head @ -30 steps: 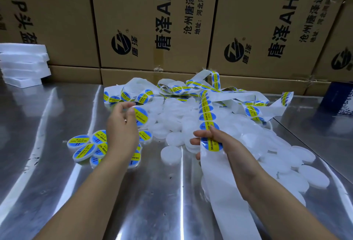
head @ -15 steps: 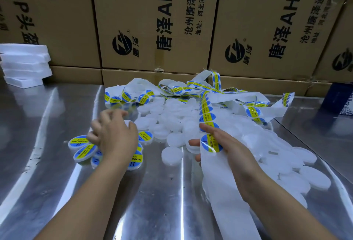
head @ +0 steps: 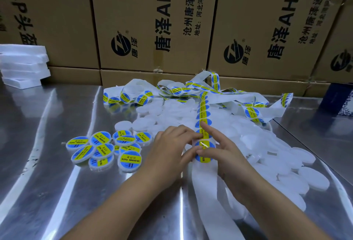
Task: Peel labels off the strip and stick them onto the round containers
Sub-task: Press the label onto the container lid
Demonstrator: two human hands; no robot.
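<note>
Pinching at the left edge of the nearest label point(head: 204, 145) on the label strip point(head: 202, 109), our left hand point(head: 170, 150) has its fingertips curled together there, though we cannot tell whether the edge has lifted. Our right hand point(head: 225, 150) clamps the strip from its right side, thumb across the paper and index finger laid straight along it. The strip's long axis runs from us straight away toward its far tangle, with bare backing on the near end, so we judge the peel should go sideways, leftward off the strip, and the left hand is the nearer one for it. Unlabelled containers point(head: 248, 130) lie heaped under and right of the strip; labelled containers point(head: 104, 150) cluster well left of it on the table point(head: 57, 192).
</note>
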